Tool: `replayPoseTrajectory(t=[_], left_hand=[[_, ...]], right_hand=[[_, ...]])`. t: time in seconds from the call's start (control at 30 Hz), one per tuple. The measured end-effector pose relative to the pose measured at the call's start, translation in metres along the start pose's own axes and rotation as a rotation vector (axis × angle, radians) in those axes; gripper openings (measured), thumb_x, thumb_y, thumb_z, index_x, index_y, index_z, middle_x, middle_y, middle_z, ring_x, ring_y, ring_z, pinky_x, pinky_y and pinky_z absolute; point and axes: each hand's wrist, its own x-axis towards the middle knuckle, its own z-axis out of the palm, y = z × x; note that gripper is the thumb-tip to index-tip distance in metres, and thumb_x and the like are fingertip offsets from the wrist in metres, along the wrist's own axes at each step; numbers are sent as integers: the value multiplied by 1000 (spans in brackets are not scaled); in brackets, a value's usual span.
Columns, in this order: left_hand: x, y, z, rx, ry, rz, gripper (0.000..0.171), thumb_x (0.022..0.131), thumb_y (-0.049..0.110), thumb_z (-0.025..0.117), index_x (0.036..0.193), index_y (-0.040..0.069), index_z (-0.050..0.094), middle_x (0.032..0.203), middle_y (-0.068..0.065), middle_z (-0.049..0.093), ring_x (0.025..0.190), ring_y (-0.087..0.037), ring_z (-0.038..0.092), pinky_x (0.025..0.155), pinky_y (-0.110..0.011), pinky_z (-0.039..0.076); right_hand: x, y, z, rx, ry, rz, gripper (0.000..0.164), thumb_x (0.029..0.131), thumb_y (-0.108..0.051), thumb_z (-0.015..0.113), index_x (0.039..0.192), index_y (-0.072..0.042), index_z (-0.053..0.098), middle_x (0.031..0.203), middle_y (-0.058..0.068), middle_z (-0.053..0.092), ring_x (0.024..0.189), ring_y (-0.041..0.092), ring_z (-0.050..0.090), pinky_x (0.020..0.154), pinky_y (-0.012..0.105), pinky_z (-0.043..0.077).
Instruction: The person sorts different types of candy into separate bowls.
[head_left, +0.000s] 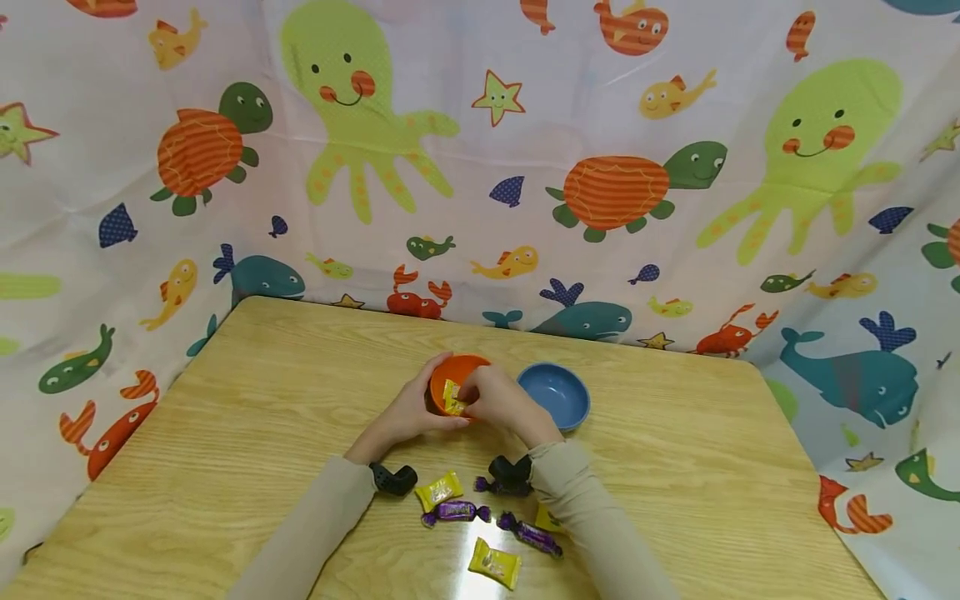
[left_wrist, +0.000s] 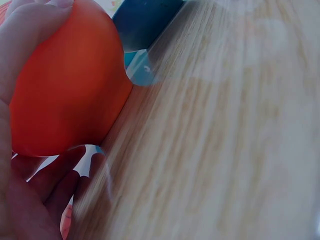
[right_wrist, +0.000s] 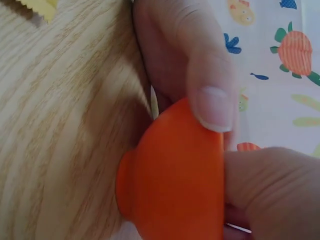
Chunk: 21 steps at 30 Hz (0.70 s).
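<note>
My left hand (head_left: 411, 410) holds an orange bowl (head_left: 459, 363), its thumb on the rim and its fingers round the far side. In the right wrist view the bowl (right_wrist: 175, 175) shows its smooth side and narrow foot close to the wood. My right hand (head_left: 501, 400) reaches over the rim, fingers curled down inside. At its fingertips is a yellow-wrapped candy (head_left: 451, 395), partly covered by the fingers. A blue bowl (head_left: 570, 402) stands on the table just right of the right hand.
Nearer the front of the wooden table (head_left: 262, 433) lie yellow-wrapped candies (head_left: 495, 563) and purple-wrapped candies (head_left: 456, 512), some partly under the right forearm. A curtain (head_left: 480, 208) printed with sea animals hangs behind the table.
</note>
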Motion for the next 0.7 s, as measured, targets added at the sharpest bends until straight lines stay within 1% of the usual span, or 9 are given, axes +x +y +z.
replayPoseTrajectory(t=[0.13, 0.23, 0.43, 0.57, 0.7], left_hand=[[0, 1, 1, 6, -1, 4, 110, 75, 28, 89, 158, 12, 20, 150, -12, 42, 133, -31, 45, 110, -51, 36], [0, 1, 1, 16, 0, 8, 110, 75, 30, 89, 158, 12, 20, 150, -12, 42, 133, -31, 45, 110, -51, 36], [1, 1, 2, 9, -8, 8, 110, 75, 30, 89, 158, 12, 19, 150, -12, 42, 133, -31, 46, 110, -50, 37], [1, 2, 2, 7, -10, 22, 108, 76, 27, 88, 158, 12, 20, 150, -14, 42, 132, -32, 46, 109, -51, 38], [2, 1, 2, 10, -5, 26, 108, 76, 25, 89, 158, 12, 20, 149, -14, 42, 131, -32, 47, 108, -51, 39]], right_hand=[[3, 0, 4, -39, 1, 52, 9, 82, -2, 79, 91, -6, 78, 86, 2, 73, 81, 16, 66, 78, 30, 56], [4, 1, 5, -58, 16, 69, 10, 82, -3, 80, 91, -6, 78, 87, 2, 73, 82, 16, 65, 80, 31, 56], [3, 2, 5, -51, 34, 53, 9, 82, -3, 79, 90, -6, 78, 86, 2, 72, 81, 16, 64, 79, 32, 56], [-1, -1, -1, -17, 49, 45, 7, 85, -4, 77, 92, -5, 77, 87, 3, 72, 82, 17, 64, 79, 32, 56], [-8, -7, -8, 29, 83, 20, 11, 85, -4, 76, 96, -2, 76, 93, 7, 72, 88, 21, 64, 81, 36, 56]])
